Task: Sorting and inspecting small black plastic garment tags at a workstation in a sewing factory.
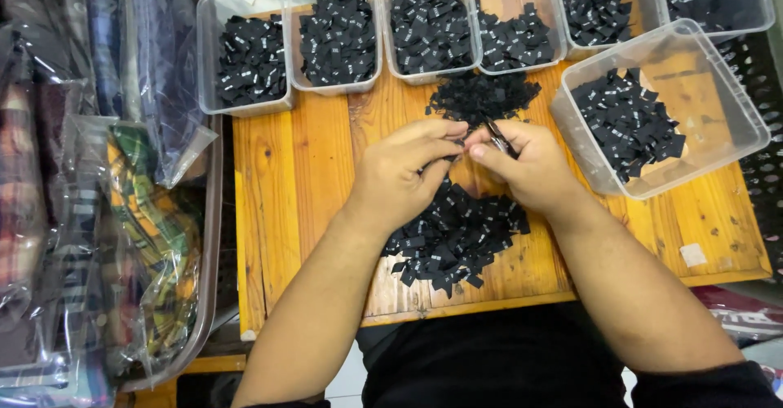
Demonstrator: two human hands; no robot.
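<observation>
Both hands, left hand [404,178] and right hand [528,166], pinch small black woven labels [453,237] over grainy wood

Small black fabric label [455,149] pinched between both hands, loose black label pile [453,237] below on wood

bare tabletop [310,180] left, tubs [338,41] block far edge

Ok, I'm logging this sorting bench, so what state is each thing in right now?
Left hand: pinching a small black fabric label.
Right hand: gripping a thin metal tool.
Clear plastic tubs: lidless, partly filled with labels.
Large clear tub: tilted, about half full.
Near pile of black labels: loose on the wooden tabletop.
</observation>
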